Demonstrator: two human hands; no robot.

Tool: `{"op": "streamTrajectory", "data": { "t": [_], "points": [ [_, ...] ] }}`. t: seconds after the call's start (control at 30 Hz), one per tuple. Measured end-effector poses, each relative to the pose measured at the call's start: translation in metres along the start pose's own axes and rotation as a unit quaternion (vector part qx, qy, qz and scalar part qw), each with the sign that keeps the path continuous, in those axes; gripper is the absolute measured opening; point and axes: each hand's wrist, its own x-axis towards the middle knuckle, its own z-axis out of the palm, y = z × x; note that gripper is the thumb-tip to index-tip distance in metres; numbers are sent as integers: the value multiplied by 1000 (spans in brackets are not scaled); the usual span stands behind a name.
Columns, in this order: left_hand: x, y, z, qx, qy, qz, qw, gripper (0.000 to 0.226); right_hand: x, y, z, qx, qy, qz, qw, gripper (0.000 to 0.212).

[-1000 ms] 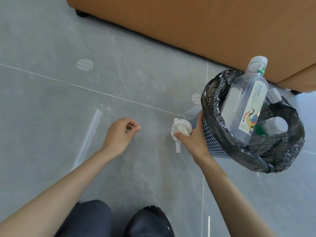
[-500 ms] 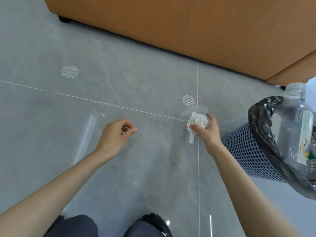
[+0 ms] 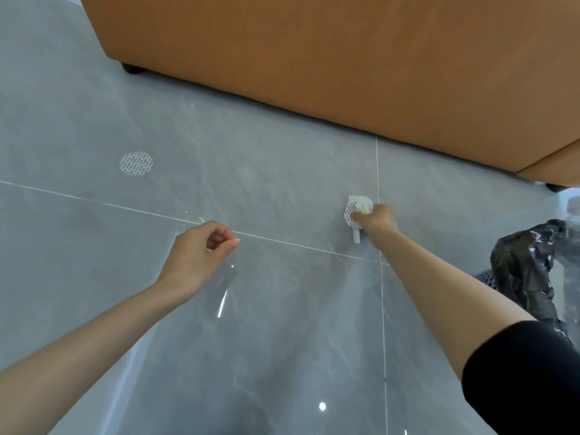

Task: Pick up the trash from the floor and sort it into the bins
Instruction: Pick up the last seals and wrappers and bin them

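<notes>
My left hand [image 3: 201, 255] hovers over the grey floor, fingers curled, pinching the top of a clear plastic film [image 3: 223, 295] that hangs below it and shows only as glints. My right hand [image 3: 378, 219] is stretched forward and grips a bunch of white trash [image 3: 356, 210], a round mesh disc with paper strips, low at the floor by the tile joint. Another white mesh disc [image 3: 136, 163] lies flat on the floor far to the left. The bin [image 3: 518, 271], lined with a black bag, is cut off by the right edge, behind my right arm.
An orange-brown sofa [image 3: 314, 73] fills the top of the view, its dark foot [image 3: 133, 69] on the floor at upper left. A clear bottle [image 3: 573, 206] pokes up from the bin at the right edge. Glossy grey tiles [image 3: 266, 356] stretch between my arms.
My right hand moved away from the bin and forward to where a second mesh disc lay; that disc is no longer seen apart. The clear film left the floor and hangs from my left hand.
</notes>
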Motion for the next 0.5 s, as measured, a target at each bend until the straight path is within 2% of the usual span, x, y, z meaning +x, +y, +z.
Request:
{"op": "streamTrajectory", "data": {
  "t": [0.17,0.33,0.4,0.5],
  "points": [
    [13,-9,-8,4,15,-12,1000,5,0,-2,10,-122,31,-12,992,42],
    [27,-24,-24,23,45,-49,998,5,-7,-3,15,-133,49,25,990,32],
    [32,-31,-27,29,55,-63,996,6,-11,-1,16,-131,58,0,990,31],
    [37,-36,-29,36,61,-74,995,4,-28,-4,22,-93,54,-95,990,18]
  ]
}}
